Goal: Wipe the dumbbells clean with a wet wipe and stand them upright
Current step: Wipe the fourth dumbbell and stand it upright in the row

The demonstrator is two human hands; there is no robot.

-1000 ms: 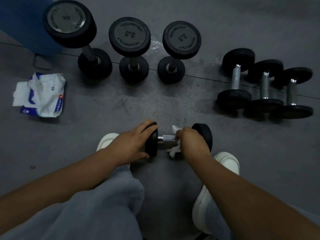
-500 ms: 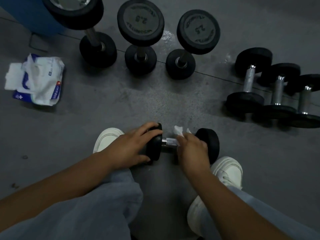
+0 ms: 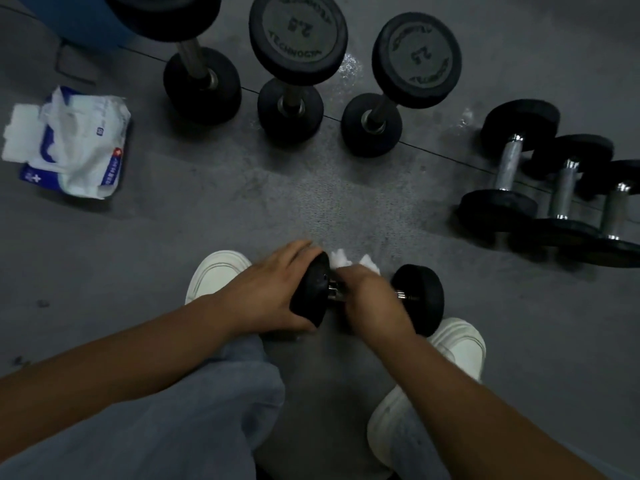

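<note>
A small black dumbbell (image 3: 420,297) lies sideways on the grey floor between my two white shoes. My left hand (image 3: 266,292) grips its left weight head. My right hand (image 3: 372,299) is wrapped round the metal handle with a white wet wipe (image 3: 341,259) bunched under the fingers; the wipe's ends stick out above. Three larger dumbbells (image 3: 298,39) stand upright at the back. Three small dumbbells (image 3: 509,168) lie on their sides at the right.
An opened wet-wipe pack (image 3: 72,140) lies on the floor at the left. A blue object (image 3: 83,19) stands at the top left. My shoes (image 3: 216,275) and grey trouser legs fill the lower view. Wet patches shine near the standing dumbbells.
My right hand with the wipe has slid left along the handle toward the left head. My left hand keeps its hold. The view has tilted slightly closer.
</note>
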